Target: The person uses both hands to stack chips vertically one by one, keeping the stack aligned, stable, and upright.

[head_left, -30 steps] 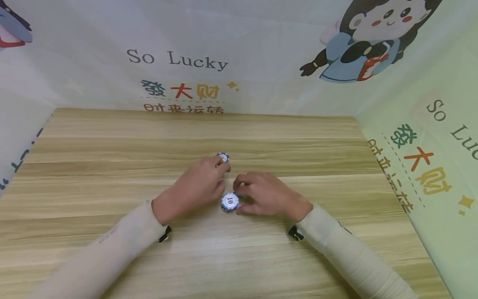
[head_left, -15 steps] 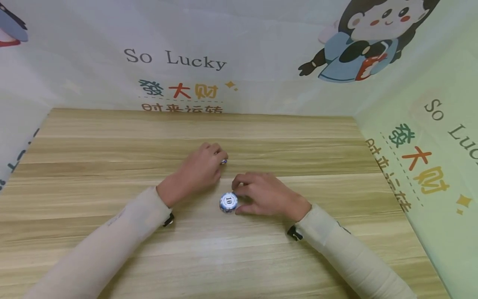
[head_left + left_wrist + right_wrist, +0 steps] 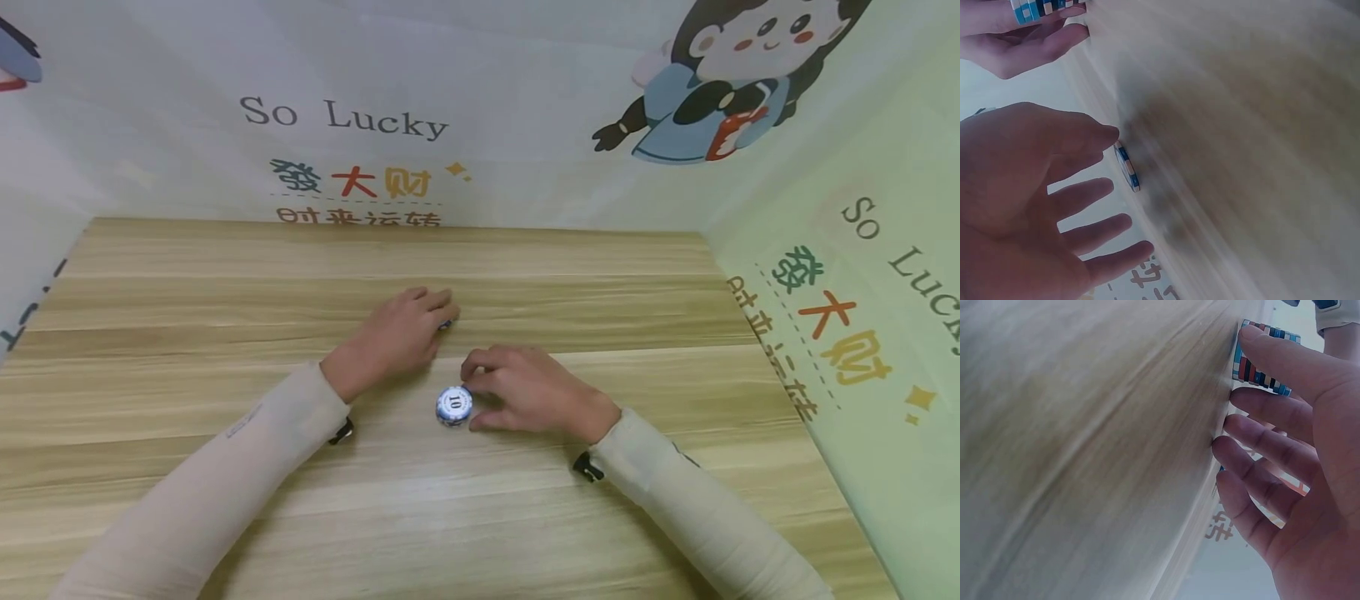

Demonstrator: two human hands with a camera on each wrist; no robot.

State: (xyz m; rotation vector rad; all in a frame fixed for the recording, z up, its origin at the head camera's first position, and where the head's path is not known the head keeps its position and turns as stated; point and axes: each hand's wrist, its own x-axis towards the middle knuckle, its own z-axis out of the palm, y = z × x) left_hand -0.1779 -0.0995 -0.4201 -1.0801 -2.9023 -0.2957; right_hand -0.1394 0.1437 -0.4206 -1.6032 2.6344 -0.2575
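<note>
My left hand (image 3: 401, 329) reaches over a blue-and-white poker chip (image 3: 446, 324), hiding most of it in the head view. In the left wrist view the chip (image 3: 1127, 166) sits just past the thumb, and the other fingers are spread fairly straight. Whether the fingertips grasp it is unclear. A stack of poker chips (image 3: 453, 404), marked 10 on top, stands upright on the table. Against its right side my right hand (image 3: 532, 392) holds thumb and index finger. In the right wrist view the thumb crosses the striped stack (image 3: 1266, 362), with the index finger at its other side.
The wooden table (image 3: 450, 517) spreads around both hands. A pale printed cloth (image 3: 525, 117) with lettering and a cartoon figure hangs along the back and the right side.
My left hand has moved slightly away from me and over the single chip, covering most of it. My right hand stays at the stack. The view has shifted slightly.
</note>
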